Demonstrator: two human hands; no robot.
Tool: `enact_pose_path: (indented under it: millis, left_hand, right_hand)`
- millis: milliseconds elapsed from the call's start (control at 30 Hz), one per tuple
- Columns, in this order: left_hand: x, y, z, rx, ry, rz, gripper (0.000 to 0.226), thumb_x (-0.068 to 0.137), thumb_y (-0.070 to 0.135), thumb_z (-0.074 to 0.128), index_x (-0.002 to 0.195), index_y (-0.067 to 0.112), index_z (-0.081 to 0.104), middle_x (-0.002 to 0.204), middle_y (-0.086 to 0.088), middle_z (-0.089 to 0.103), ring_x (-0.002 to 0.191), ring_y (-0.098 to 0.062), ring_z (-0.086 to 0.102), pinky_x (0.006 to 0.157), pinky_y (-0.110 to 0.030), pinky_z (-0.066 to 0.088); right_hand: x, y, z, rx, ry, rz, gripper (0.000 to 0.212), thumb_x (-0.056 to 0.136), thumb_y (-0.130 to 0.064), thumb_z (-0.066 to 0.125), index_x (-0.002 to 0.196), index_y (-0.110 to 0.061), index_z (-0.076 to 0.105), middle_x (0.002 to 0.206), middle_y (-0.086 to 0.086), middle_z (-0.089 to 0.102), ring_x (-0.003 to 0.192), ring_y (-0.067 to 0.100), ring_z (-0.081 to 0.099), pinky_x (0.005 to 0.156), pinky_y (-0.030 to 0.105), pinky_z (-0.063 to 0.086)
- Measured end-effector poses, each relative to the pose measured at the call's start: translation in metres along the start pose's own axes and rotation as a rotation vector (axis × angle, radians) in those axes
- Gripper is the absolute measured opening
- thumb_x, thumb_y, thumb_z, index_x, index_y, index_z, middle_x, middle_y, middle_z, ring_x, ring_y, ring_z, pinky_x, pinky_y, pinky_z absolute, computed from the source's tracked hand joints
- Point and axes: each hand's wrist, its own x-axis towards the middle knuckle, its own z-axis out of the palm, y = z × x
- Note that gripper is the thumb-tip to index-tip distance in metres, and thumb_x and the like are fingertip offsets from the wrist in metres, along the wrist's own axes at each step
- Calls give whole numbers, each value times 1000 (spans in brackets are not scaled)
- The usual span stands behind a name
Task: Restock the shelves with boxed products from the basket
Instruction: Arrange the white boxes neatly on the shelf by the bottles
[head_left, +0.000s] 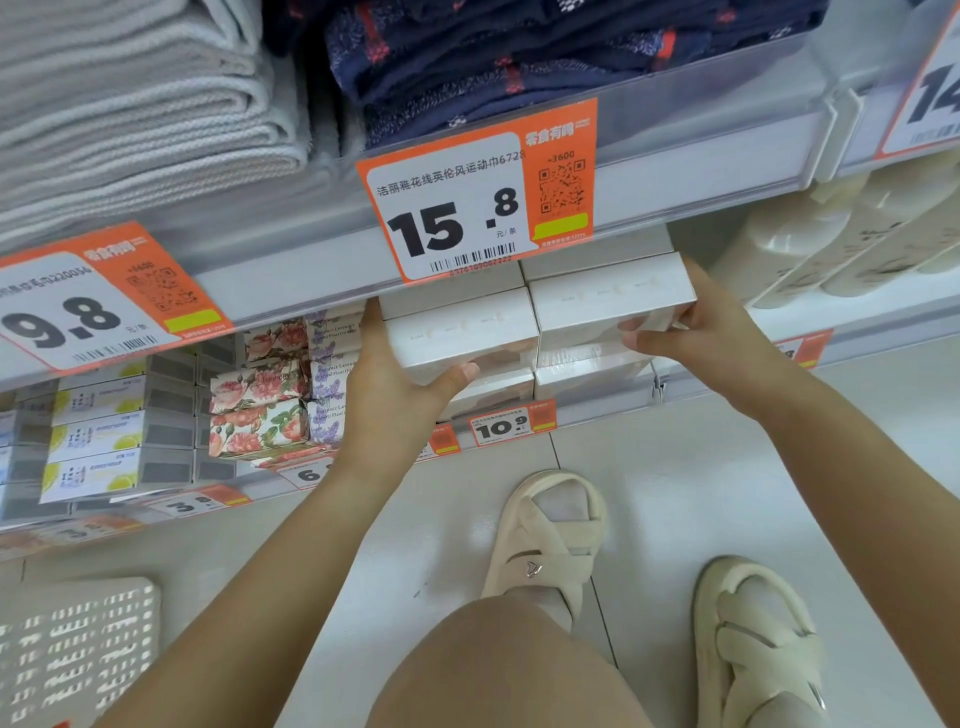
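standing on the pale floor (467, 519) at the bottom of the frame, the person shows a bare knee and two cream sandals (550, 540), with a white slotted basket (78, 649) in the lower left corner. both bare forearms rise from the lower edge toward the middle of the frame. the left hand (395, 379) grips the left white box (457, 332), palm against its left end and thumb curled under its front lower edge. the right hand (696, 327) grips the right white box (608, 304), fingers wrapped round its right front corner. the two boxes sit side by side, touching, on top of more white boxes (582, 371) stacked on the shelf (727, 374) at centre frame, just under the rail of the shelf above. an orange price tag reading 10.9 (511, 423) hangs on the rail below them. left of the left hand lie floral-wrapped packs (260, 405) and lavender-printed ones (330, 364), then lemon-printed boxes (104, 436) toward the left edge. farther up, a large 15.8 price tag (467, 202) hangs at centre and a 9.8 tag (98, 306) at the left. above them, grey folded towels (135, 98) fill the upper left and navy patterned cloths (519, 57) the upper centre. cream containers (841, 234) stand at the right edge.
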Motion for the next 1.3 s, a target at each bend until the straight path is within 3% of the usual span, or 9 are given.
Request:
enact_pose_path:
  millis: [200, 333, 433, 700, 867, 967, 1100, 1200, 1300]
  left_hand:
    - [-10, -21, -1, -239, -72, -177, 84, 71, 5, 81, 141, 18, 36, 126, 8, 60, 117, -8, 57, 102, -34, 46]
    - [-14, -28, 7, 228, 27, -109, 54, 76, 4, 74, 125, 11, 51, 108, 7, 60, 107, -13, 53, 78, -5, 41]
    - [-7, -40, 9, 495, 61, 25, 46, 75, 10, 75, 118, 10, 60, 126, -3, 55, 129, -19, 35, 102, -25, 38]
    - [-11, -47, 13, 390, 87, -9, 25, 74, 11, 77, 87, 20, 57, 127, -16, 55, 128, -32, 44, 97, -51, 44]
    - [-10, -54, 14, 474, 56, 3, 48, 76, 26, 79, 117, 11, 60, 138, -11, 48, 138, -26, 28, 110, -45, 34]
    - [-13, -50, 11, 437, 75, 38, 41, 80, 31, 74, 111, 8, 63, 136, -9, 50, 140, -27, 27, 118, -43, 17]
    - [-12, -47, 8, 435, 79, 34, 27, 87, 38, 61, 90, 12, 69, 136, -6, 55, 146, -19, 13, 120, -37, 11]
    - [-13, -51, 5, 471, 30, 30, 34, 87, 39, 61, 107, 13, 67, 145, -5, 46, 147, -18, 8, 119, -41, 16]
    - [-22, -48, -4, 491, -10, 55, 60, 86, 39, 62, 135, 6, 48, 154, -6, 32, 147, -20, 5, 119, -44, 15]
  right_hand:
    - [0, 22, 2, -69, -21, 128, 46, 73, -1, 77, 110, -18, 54, 107, -2, 67, 106, 15, 61, 93, 30, 50]
    - [-1, 42, 16, -249, 35, 166, 45, 73, -2, 78, 105, -13, 49, 110, 6, 60, 101, 22, 60, 91, 38, 52]
    - [0, 47, 22, -435, 111, 145, 52, 78, -13, 76, 120, -6, 46, 109, 10, 64, 96, 27, 64, 91, 42, 50]
    - [-5, 48, 27, -429, 194, 115, 51, 83, -18, 72, 126, -9, 47, 113, 6, 66, 100, 23, 65, 80, 23, 44]
    - [-10, 44, 27, -343, 157, 114, 48, 82, -26, 73, 123, -16, 49, 101, -7, 62, 92, 10, 55, 69, 0, 37]
    - [-15, 43, 21, -192, 155, 58, 30, 87, -30, 66, 114, -20, 56, 101, -18, 62, 106, 7, 56, 92, 24, 46]
    - [-12, 45, 10, -220, 105, 14, 9, 95, -26, 57, 104, -27, 57, 98, -11, 64, 98, 15, 61, 78, 29, 46]
    - [-9, 47, 8, -289, 72, 28, 11, 95, -29, 55, 105, -28, 55, 104, -4, 63, 98, 15, 60, 75, 30, 46]
    - [-12, 46, 7, -378, 55, 108, 40, 91, -31, 60, 127, -21, 48, 128, 1, 58, 119, 16, 53, 95, 41, 47]
